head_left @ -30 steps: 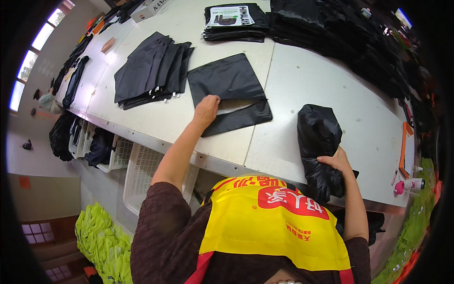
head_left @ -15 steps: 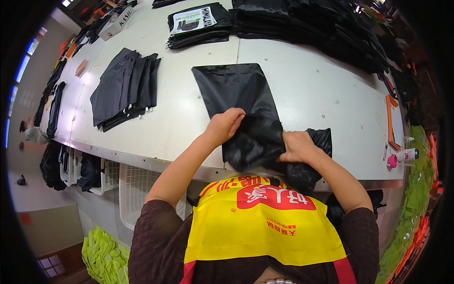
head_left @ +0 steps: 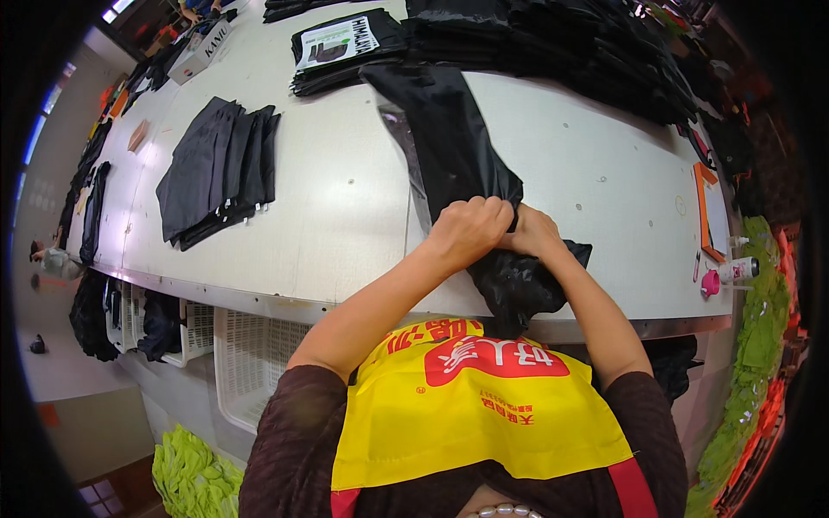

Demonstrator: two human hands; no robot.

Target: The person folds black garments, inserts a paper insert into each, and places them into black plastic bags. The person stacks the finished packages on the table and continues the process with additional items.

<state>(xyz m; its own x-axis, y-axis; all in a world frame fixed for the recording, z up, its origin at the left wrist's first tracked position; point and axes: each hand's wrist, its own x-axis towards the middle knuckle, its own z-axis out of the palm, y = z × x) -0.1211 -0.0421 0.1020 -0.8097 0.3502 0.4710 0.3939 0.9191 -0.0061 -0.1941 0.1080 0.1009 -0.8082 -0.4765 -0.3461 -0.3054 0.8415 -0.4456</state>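
A long, shiny black piece, like a plastic bag or thin sheet (head_left: 445, 129), stretches away from me over the white table. At its near end my left hand (head_left: 471, 229) is closed round the bunched black material, knuckles up. Right beside it, my right hand (head_left: 534, 231) is closed on the same edge, and the two hands touch or nearly touch. Below my hands a crumpled, glossy black bundle (head_left: 522, 289) lies at the table's front edge. Whether the bundle and the long piece are joined cannot be seen under my fingers.
Folded black pieces with small white tags (head_left: 220, 173) lie at left. A stack of black packs topped by a printed sheet (head_left: 337, 43) stands at the back, beside a long heap of black packs (head_left: 553, 60). An orange-edged board (head_left: 710, 211) and a flask (head_left: 738, 269) are at right. White crates (head_left: 250, 363) stand under the table.
My left hand has moved right and down to meet my right hand. The black piece, earlier spread flat and wide, is now drawn narrower and gathered, its far end nearer the back stack.
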